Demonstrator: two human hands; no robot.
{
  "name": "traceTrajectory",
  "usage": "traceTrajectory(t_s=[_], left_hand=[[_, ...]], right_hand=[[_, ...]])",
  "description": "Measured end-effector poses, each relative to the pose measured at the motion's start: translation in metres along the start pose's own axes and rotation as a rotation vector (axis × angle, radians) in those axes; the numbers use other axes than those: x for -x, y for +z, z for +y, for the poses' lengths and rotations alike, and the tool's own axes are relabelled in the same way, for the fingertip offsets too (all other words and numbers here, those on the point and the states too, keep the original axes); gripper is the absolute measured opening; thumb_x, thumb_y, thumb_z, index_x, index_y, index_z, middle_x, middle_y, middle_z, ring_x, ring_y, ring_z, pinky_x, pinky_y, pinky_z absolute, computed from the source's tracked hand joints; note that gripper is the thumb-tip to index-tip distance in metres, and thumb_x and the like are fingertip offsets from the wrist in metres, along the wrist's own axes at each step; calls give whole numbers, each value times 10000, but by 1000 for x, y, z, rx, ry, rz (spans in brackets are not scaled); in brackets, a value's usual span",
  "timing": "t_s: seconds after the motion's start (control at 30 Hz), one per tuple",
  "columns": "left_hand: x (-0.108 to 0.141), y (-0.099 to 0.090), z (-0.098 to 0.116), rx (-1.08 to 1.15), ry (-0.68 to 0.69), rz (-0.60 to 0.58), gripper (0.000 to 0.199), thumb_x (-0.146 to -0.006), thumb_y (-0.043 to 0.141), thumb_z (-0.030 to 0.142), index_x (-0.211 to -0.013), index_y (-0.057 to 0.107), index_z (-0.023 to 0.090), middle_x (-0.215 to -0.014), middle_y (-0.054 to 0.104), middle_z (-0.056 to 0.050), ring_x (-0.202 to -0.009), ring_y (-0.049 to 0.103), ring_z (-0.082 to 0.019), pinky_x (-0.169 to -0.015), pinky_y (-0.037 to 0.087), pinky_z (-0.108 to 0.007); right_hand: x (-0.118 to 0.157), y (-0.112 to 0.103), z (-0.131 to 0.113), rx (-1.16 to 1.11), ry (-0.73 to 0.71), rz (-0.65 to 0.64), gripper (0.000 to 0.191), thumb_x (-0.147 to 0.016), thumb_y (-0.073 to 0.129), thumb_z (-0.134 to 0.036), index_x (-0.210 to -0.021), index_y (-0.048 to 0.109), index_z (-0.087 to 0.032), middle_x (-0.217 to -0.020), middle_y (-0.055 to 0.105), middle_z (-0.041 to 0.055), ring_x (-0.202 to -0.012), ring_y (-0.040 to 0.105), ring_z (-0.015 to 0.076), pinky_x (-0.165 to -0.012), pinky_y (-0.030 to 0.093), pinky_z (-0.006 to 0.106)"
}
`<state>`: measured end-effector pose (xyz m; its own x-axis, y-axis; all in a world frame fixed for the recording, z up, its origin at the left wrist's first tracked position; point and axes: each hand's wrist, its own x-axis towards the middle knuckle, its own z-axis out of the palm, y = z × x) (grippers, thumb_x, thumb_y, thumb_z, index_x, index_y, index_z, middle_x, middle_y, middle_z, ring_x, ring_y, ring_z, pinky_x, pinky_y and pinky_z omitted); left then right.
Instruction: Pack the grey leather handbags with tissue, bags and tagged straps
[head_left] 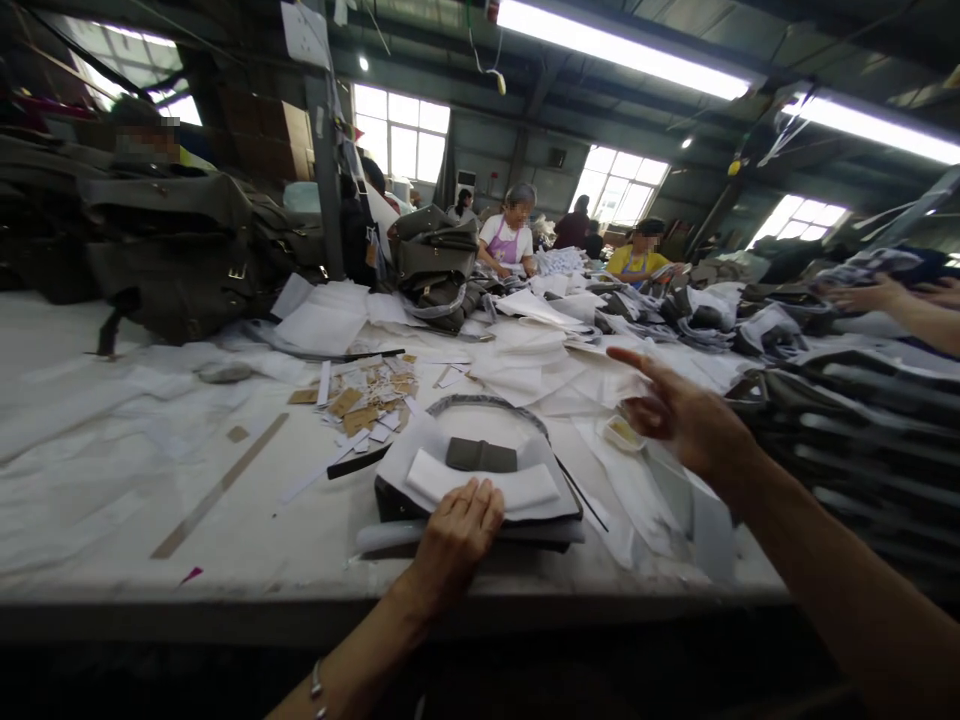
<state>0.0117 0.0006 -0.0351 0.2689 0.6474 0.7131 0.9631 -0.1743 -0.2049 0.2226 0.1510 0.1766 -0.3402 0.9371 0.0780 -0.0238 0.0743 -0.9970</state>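
My left hand (463, 525) lies with its fingers flat on a folded white padding sheet (517, 488). Under that sheet is a dark bag (559, 512) lying on the table, with white paper over it and a rounded handle (487, 402) at its far side. A small dark folded piece (480, 455) rests on the paper just beyond my fingertips. My right hand (679, 415) is raised in the air to the right of the bag, slightly blurred, its index finger stretched out and the other fingers partly bent. Nothing shows in it. Below it stands a small clear tray (624, 434).
Loose tags and cards (367, 400) lie left of the bag, near a long brown strip (221, 485). Finished-looking bags (180, 250) stand at back left. Stacked dark pieces (862, 450) fill the right side. Another person's arms (892, 305) reach in there; co-workers sit behind.
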Motion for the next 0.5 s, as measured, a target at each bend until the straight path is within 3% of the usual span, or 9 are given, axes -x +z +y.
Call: traceTrajectory(t_s=[0.1, 0.2, 0.27, 0.33, 0.4, 0.5], left_hand=[[2, 1, 1, 10, 12, -13, 334, -970, 395, 151, -1257, 563, 137, -1209, 662, -132, -1120, 626, -243, -921, 494, -362], [3, 3, 2, 35, 0, -13, 351, -964, 428, 171, -1295, 544, 156, -1203, 661, -128, -1132, 619, -251, -928, 492, -368], [3, 3, 2, 44, -19, -3, 343, -963, 426, 173, -1281, 554, 162, -1190, 662, -133, -1116, 625, -249, -917, 499, -374], [4, 3, 4, 47, -27, -7, 333, -968, 424, 180, -1271, 563, 177, -1201, 656, -130, -1112, 625, -241, -915, 502, -376], [4, 2, 5, 46, -25, -8, 317, -975, 431, 199, -1258, 573, 194, -1228, 646, -113, -1131, 615, -238, -922, 500, -372], [5, 0, 5, 43, -25, 28, 301, -981, 432, 207, -1236, 592, 194, -1251, 640, -91, -1145, 610, -238, -927, 501, -367]], right_hand=[[47, 24, 14, -71, 89, -34, 399, -699, 773, -323, -1085, 729, -230, -588, 478, -38, -443, 398, 75, -372, 335, 203], [70, 54, 38, -138, 146, -54, 356, -635, 821, -301, -971, 750, -209, -766, 652, 20, -558, 552, 106, -490, 471, 234], [67, 71, 56, -93, 100, -71, 345, -635, 807, -319, -951, 753, -192, -883, 699, 50, -673, 621, 142, -607, 527, 272], [51, 81, 74, 95, -40, -74, 357, -666, 762, -316, -1000, 750, -190, -993, 705, 60, -755, 631, 155, -698, 532, 292], [30, 84, 89, 343, -148, -88, 424, -699, 706, -293, -1110, 720, -187, -1026, 702, 56, -727, 606, 137, -699, 517, 284], [3, 80, 106, 542, -136, -141, 599, -728, 636, -279, -1310, 590, -143, -957, 708, 51, -632, 576, 123, -647, 510, 279]])
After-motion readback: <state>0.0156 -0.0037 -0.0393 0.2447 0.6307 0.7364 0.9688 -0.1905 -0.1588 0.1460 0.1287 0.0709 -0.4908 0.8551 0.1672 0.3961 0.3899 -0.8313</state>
